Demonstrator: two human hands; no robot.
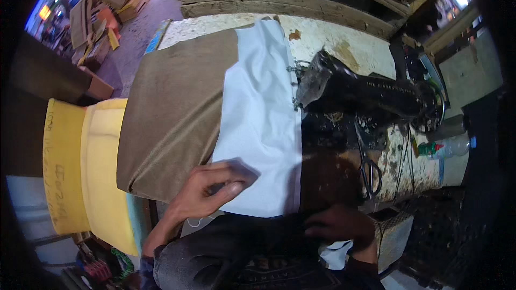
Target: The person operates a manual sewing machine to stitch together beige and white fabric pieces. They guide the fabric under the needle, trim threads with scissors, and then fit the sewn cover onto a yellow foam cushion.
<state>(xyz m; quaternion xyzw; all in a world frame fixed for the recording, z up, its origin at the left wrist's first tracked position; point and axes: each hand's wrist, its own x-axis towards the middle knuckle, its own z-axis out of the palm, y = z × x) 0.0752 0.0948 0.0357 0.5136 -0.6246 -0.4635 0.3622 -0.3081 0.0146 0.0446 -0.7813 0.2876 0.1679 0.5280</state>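
A wide white cloth (258, 123) lies over a brown fabric cover (172, 107) on the worktable, its right edge running along the needle end of a black sewing machine (371, 91). Near the cloth's lower left part, my left hand (207, 185) has its bent fingers and thumb brought together on the white cloth. In shadow below the machine, my right hand (344, 225) hangs over my lap with loosely curved fingers, apart from the cloth. Nothing shows in it, though the light is dim. A small white piece (336, 252) shows below that hand.
Dark-handled scissors (370, 172) lie beside the machine bed. A clear plastic bottle (457, 146) and a small green bottle (427, 149) are farther right. Yellow foam cushions (105, 145) stand at the left. Wooden boards (279, 5) border the table's far side.
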